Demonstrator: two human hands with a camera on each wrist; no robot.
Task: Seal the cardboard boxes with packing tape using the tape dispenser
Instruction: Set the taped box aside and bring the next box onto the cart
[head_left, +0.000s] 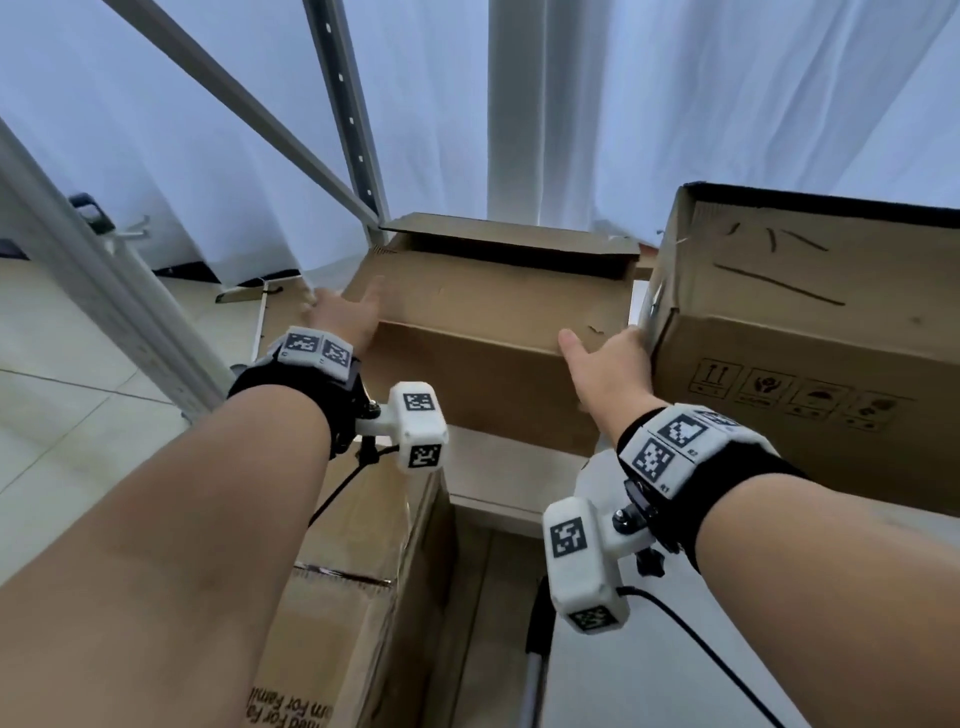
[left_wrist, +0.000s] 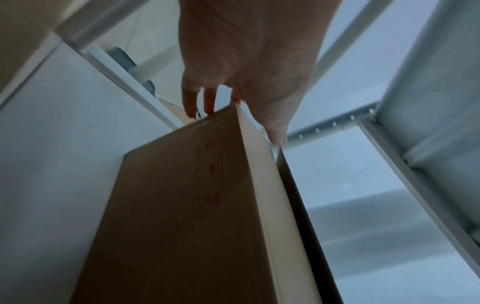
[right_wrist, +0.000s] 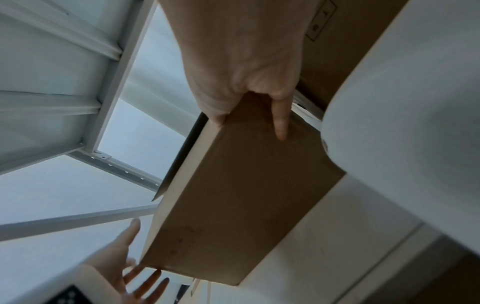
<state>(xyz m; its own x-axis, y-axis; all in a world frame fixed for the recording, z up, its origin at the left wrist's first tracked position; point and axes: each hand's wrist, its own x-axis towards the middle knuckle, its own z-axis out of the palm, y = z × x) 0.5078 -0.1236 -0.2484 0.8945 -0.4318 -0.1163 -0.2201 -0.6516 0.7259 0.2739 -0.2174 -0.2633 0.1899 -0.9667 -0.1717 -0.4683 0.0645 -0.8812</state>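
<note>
Forearms fill the foreground of the head view, each wrist strapped with a band of black-and-white coded tags and a white camera pod. Left hand (head_left: 347, 315) lies flat, fingers straight, against the left end of the middle cardboard box (head_left: 493, 332); right hand (head_left: 610, 364) grips the right end, thumb on the near top edge. That box sits straight ahead on a white shelf (head_left: 498, 480), long axis running left to right between the hands, both about equally near; its far flap stands partly open, untaped. Larger box (head_left: 810, 332) stands just to the right, almost touching, with handling pictograms printed low and black marker strokes above; nothing there reads as words. Lower box (head_left: 343, 613) under the left arm carries partial print, roughly "For Famil", cut off. No tape dispenser shows in any view. Left wrist view: left-hand fingers (left_wrist: 207, 98) extended, tips at the box's end edge; faint red marks on the cardboard (left_wrist: 182, 205), unreadable. Right wrist view: right hand (right_wrist: 244, 67) clasps the box corner, thumb on one face and one finger laid along the other; left hand (right_wrist: 130, 275) spread at the far end. Judgement: box is being squared or drawn out before taping, so the pull should come evenly toward the body.
</note>
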